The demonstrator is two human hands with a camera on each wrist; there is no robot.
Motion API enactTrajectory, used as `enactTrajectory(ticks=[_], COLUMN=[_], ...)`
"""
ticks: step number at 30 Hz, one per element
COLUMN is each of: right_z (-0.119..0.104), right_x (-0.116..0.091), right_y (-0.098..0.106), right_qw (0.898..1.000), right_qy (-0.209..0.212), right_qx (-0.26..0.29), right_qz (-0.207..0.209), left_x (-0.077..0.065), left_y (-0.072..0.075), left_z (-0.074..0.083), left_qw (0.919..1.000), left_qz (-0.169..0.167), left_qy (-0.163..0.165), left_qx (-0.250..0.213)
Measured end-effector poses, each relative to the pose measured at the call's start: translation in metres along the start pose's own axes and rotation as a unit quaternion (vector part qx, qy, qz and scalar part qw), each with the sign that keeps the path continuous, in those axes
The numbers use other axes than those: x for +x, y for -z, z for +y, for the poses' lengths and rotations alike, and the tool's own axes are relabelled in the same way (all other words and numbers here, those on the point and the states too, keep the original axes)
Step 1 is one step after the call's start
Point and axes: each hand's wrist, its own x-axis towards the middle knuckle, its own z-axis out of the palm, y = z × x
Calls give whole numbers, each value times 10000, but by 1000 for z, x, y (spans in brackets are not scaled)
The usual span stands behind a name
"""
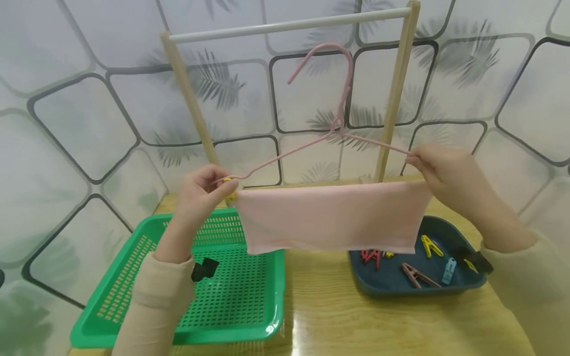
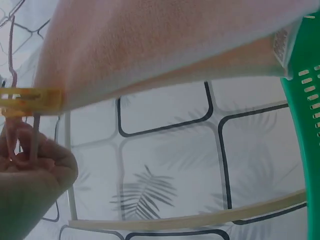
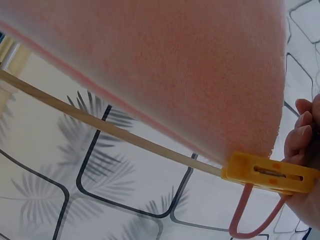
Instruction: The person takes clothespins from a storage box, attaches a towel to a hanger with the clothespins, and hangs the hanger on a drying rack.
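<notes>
A pink clothes hanger (image 1: 343, 111) is held up, its hook pointing upward. A pink towel (image 1: 331, 217) hangs folded over its lower part. My left hand (image 1: 202, 190) pinches the hanger's left end, beside a yellow clothespin (image 2: 31, 101) clipped at the towel's corner. At the other side my right hand (image 1: 450, 178) grips the hanger's arm with thumb and fingers. Against that hand lies a second yellow clothespin (image 3: 270, 172), clipped at the towel's right corner; the hand hides it in the head view. A looped hanger end (image 3: 250, 232) pokes out beyond this clothespin.
Behind stands a wooden rack with a white rail (image 1: 289, 24). On the table (image 1: 320, 316), a green perforated basket (image 1: 278, 296) sits at left. At right, a dark blue tray (image 1: 378, 289) holds several clothespins, among them a brown one (image 1: 416, 276) and a blue one (image 1: 449, 271).
</notes>
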Motion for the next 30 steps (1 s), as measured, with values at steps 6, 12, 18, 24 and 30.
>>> enactTrajectory(ticks=[6, 12, 18, 24, 30], right_z=[2, 0, -5, -7, -3], right_x=[-3, -2, 1, 0, -5], right_y=[4, 6, 8, 10, 10], right_qw=[9997, 9994, 9993, 9992, 9985], right_qy=[-84, -126, -105, -181, -254], right_qx=[48, -17, -121, -147, -181], right_qz=[210, 328, 326, 322, 443], left_x=[-1, -1, -1, -2, -4], left_y=[10, 7, 5, 4, 9], left_z=[-11, -13, -13, -11, -18], left_qw=[9918, 9948, 9957, 9952, 9969], left_qz=[-1124, -952, -746, -716, -765], left_qy=[-560, -327, -417, -399, -12], left_qx=[-233, 129, 362, 539, 175])
